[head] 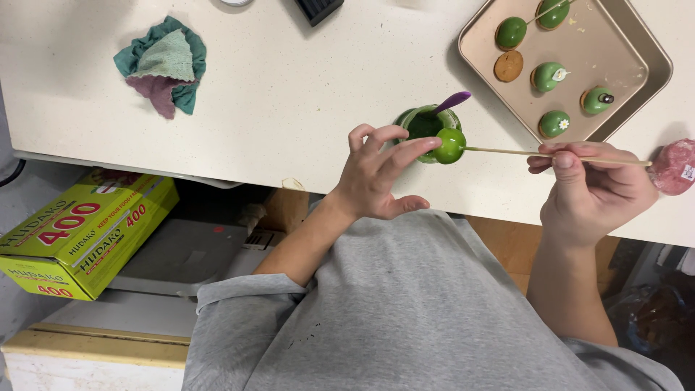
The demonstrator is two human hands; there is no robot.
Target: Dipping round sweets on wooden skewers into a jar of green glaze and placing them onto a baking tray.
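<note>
A pale speckled countertop (304, 94) filled the upper part of the view, with the person's grey shirt (405, 311) spread below its edge. Under the counter to the left lay a yellow-green carton (87, 232) of film or wrap on a grey shelf. At the counter's upper right sat a tan metal baking tray (615, 36) holding several green-coated round treats (554, 123), some with small decorations on top, and one plain brown round biscuit (508, 66). A crumpled teal and mauve cloth (165, 64) rested on the counter at upper left.

The right hand (590, 192) was closed around a thin wooden skewer (521, 152), thumb and fingers pinched on it near its right end, the stick held roughly level over the counter edge. On the skewer's left tip sat a glossy green coated ball (450, 145), just in front of a small cup of green coating (423, 124), touching or overlapping its rim. A purple spoon handle (452, 101) stuck out of that cup.

The left hand (376, 177) was open with fingers spread; its fingertips (433, 142) reached the ball's left side, holding nothing. A pink wrapped lump (675, 166) lay at the far right, beside the skewer's end.
</note>
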